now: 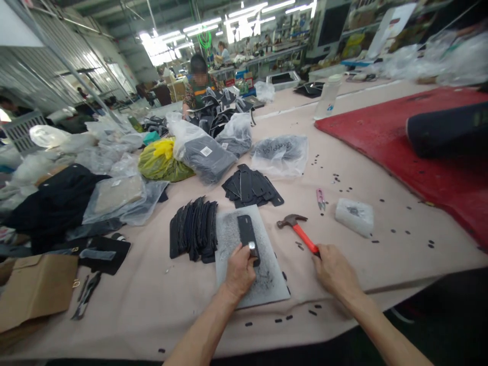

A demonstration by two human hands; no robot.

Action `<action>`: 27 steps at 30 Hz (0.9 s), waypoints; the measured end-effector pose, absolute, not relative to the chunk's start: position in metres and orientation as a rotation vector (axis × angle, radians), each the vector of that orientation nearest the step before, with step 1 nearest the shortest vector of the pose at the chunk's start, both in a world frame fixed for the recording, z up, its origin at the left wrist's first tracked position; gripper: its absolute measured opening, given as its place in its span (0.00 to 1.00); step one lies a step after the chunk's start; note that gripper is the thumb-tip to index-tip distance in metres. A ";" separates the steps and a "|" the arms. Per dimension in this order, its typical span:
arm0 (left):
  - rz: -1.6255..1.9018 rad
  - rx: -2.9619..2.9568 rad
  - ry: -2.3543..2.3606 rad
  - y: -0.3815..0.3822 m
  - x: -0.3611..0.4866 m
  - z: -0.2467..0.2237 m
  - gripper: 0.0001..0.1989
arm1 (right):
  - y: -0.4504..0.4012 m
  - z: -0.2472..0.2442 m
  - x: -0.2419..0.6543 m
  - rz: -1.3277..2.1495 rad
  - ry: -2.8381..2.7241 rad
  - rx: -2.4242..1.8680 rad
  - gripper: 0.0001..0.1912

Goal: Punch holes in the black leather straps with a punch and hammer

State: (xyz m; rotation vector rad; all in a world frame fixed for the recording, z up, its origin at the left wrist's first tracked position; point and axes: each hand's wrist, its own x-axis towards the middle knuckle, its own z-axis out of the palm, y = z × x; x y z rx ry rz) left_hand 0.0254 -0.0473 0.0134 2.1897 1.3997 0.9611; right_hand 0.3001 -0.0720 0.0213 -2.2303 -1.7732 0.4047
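I see the left hand [241, 273] pinching a shiny metal punch [252, 247] over a black piece [246, 229], which lies on a grey board [272, 288] on the table [145, 305]. The right hand [336, 270] is curled round the handle of a hammer [304, 237], to the board's right. A row of black pieces [193, 227] sits at the board's left edge.

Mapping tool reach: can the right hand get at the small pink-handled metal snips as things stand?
Probably, once freed: the right hand grips the red-handled steel claw hammer, which would likely need setting down. The small pink-handled metal snips lie ahead on the beige cloth, nothing standing between.
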 end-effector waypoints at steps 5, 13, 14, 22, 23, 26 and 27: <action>0.996 2.218 1.390 -0.048 0.026 0.017 0.11 | -0.070 0.038 0.291 1.580 -1.116 -1.903 0.05; 1.013 2.174 1.422 -0.050 0.024 0.014 0.10 | -0.082 0.144 0.259 1.052 -1.384 -1.757 0.18; 1.015 2.175 1.425 -0.050 0.024 0.013 0.10 | -0.085 0.158 0.259 0.874 -1.546 -1.722 0.17; 1.073 2.166 1.404 -0.049 0.024 0.007 0.10 | -0.097 0.192 0.252 0.257 -2.227 -1.617 0.15; 1.071 2.164 1.404 -0.049 0.024 0.007 0.10 | -0.096 0.198 0.251 0.240 -2.178 -1.596 0.15; 1.032 2.146 1.442 -0.049 0.024 0.006 0.10 | -0.098 0.209 0.250 0.190 -1.989 -1.499 0.15; 1.014 2.140 1.453 -0.049 0.024 0.006 0.09 | -0.099 0.209 0.251 0.175 -1.978 -1.478 0.14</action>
